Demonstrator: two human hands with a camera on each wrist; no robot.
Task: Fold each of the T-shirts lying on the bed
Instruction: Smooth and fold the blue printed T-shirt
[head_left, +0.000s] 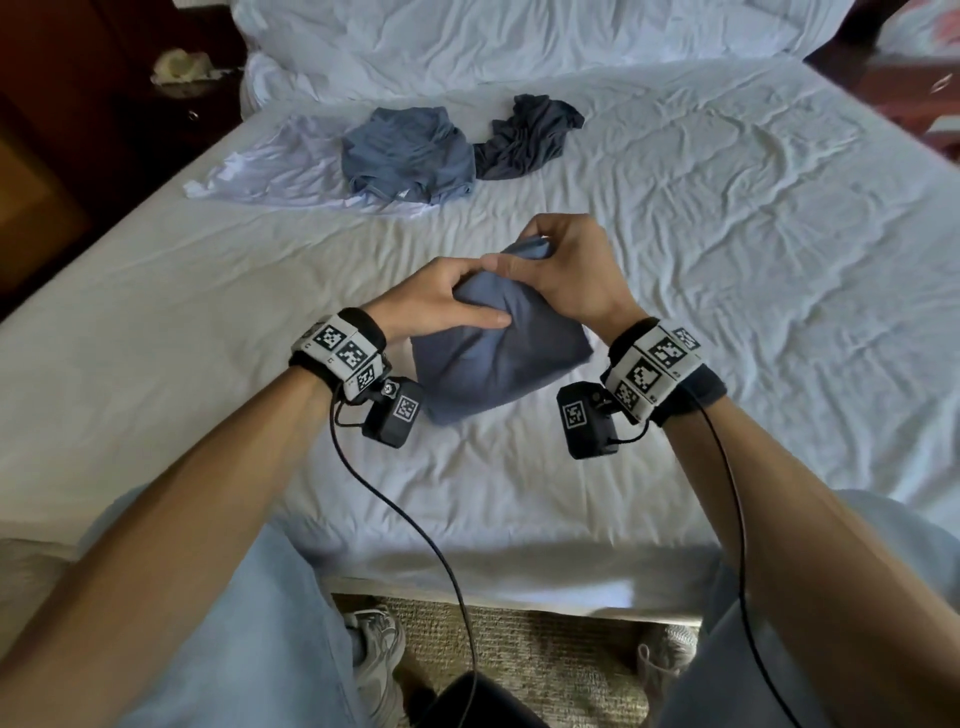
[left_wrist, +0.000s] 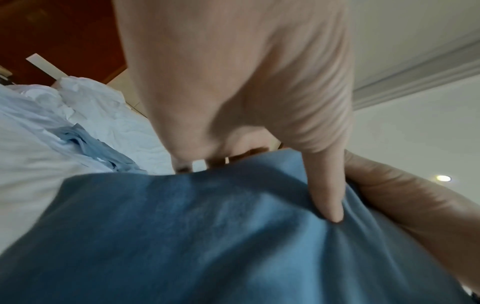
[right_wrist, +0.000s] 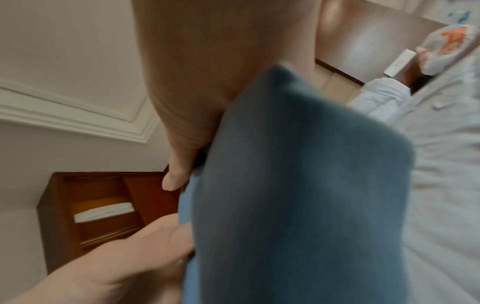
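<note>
In hand: a blue T-shirt (head_left: 483, 358), already folded into a compact bundle, held up over the bed (head_left: 727, 260) at the centre of the head view.
Left hand (head_left: 441, 301): holds the bundle's upper left side, index finger laid along the cloth, thumb at the top.
Right hand (head_left: 566, 270): fingers curled round the bundle's top edge, gripping it.
Done, as I judge it: this shirt's folding looks close to finished; it seems to need only setting down.
Left: three garments in the upper middle of the head view, unfolded: a white T-shirt (head_left: 270, 171) spread flat, a crumpled grey-blue T-shirt (head_left: 410, 156) partly on it, a crumpled dark grey T-shirt (head_left: 524, 137) beside that.
</note>
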